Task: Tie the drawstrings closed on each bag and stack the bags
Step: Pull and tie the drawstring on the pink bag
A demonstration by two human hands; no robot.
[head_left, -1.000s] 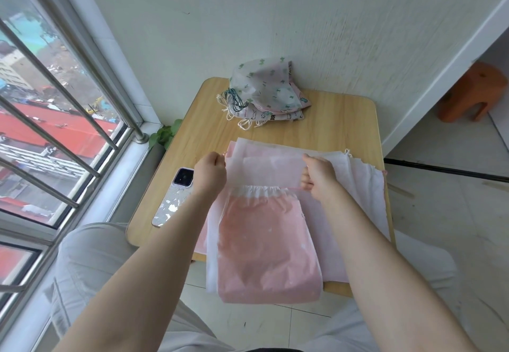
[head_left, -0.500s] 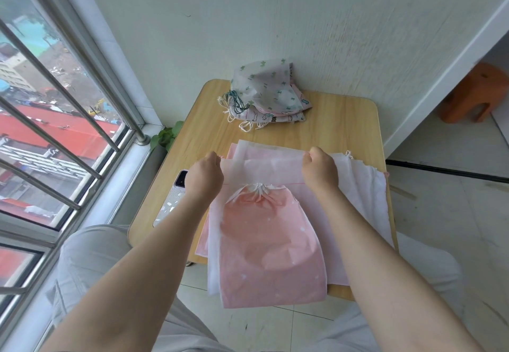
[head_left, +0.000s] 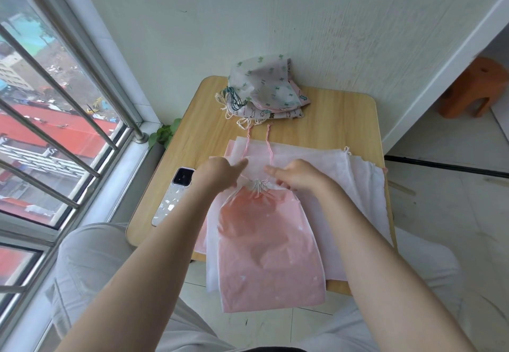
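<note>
Head view: the pink bag [head_left: 271, 247] lies on flat white bags [head_left: 355, 183], overhanging the table's [head_left: 338, 120] near edge, its neck cinched. Two pink drawstrings [head_left: 268, 145] run from the neck toward the stack of tied bags [head_left: 264, 90]. The left hand [head_left: 217, 174] and the right hand [head_left: 297, 177] flank the neck, fingers extended; I cannot tell whether either grip pinches a string.

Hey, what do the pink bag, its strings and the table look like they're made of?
Pink bag: probably thin non-woven fabric, matte and slightly see-through, creasing softly and gathered at the neck. Strings: look like twisted pink cord; the fibre can't be told. Table: wood-grain top, smooth with rounded corners, possibly laminate rather than solid wood.
</note>
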